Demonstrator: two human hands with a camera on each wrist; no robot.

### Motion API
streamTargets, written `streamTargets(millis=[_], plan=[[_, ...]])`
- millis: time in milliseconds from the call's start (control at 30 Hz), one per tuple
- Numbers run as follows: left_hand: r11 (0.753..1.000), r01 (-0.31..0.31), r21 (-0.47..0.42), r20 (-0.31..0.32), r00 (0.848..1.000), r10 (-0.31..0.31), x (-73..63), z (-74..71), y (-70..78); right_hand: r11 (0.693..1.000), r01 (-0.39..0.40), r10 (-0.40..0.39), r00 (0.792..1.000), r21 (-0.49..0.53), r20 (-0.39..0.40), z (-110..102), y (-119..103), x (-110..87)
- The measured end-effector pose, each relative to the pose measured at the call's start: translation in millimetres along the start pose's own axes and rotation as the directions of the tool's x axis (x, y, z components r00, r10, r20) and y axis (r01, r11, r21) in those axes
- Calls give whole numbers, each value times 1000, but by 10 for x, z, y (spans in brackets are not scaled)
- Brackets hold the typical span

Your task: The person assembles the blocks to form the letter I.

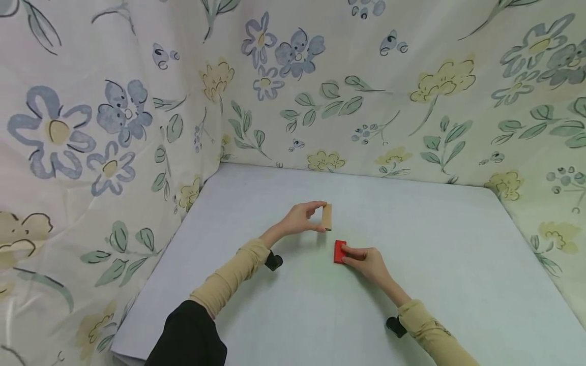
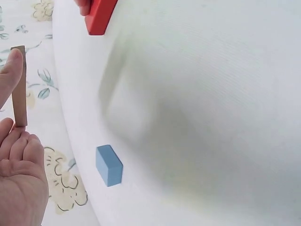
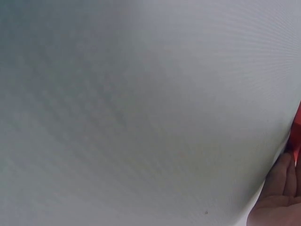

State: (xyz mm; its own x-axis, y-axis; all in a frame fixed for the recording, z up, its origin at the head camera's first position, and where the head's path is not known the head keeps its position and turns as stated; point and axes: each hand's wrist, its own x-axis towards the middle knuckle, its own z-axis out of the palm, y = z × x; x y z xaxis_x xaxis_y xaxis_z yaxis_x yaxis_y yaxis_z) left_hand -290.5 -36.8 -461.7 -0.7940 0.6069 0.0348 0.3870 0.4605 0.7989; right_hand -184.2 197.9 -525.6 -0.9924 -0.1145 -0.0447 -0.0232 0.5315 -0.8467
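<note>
Two blocks are gripped now, hands apart: a wooden block [image 1: 327, 217] is pinched by the left hand [image 1: 298, 219] above the white table [image 1: 439, 249], a red block [image 1: 338, 252] by the right hand [image 1: 370, 263], while a blue block [image 2: 109, 165] is left unheld! Positioning seems to be the step in hand, so steady, careful alignment looks to be called for next

A wrinkled tan cloth left sleeve [image 1: 231, 278] meets smooth black fabric [image 1: 187, 333] at the lower left of the frame. Toward the lower right are a matching tan right sleeve [image 1: 435, 333] and a small, rounded black wrist device [image 1: 396, 327].
</note>
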Motion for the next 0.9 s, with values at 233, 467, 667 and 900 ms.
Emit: streamTargets(millis=[233,467,667,900], plan=[[1000,-8,1,-4,1000,8,86,31,66,1000,-12,12,1000,9,8,-16,-9,-12],[1000,-20,21,-15,1000,20,144,95,119,1000,9,-9,1000,1,3,-12,-18,-10],[999,-42,24,-22,999,43,196,123,148,1000,21,-21,1000,-2,4,-7,-15,-13],[998,-60,19,-20,998,60,228,133,183,999,32,-32,999,-1,-1,-18,7,-6]])
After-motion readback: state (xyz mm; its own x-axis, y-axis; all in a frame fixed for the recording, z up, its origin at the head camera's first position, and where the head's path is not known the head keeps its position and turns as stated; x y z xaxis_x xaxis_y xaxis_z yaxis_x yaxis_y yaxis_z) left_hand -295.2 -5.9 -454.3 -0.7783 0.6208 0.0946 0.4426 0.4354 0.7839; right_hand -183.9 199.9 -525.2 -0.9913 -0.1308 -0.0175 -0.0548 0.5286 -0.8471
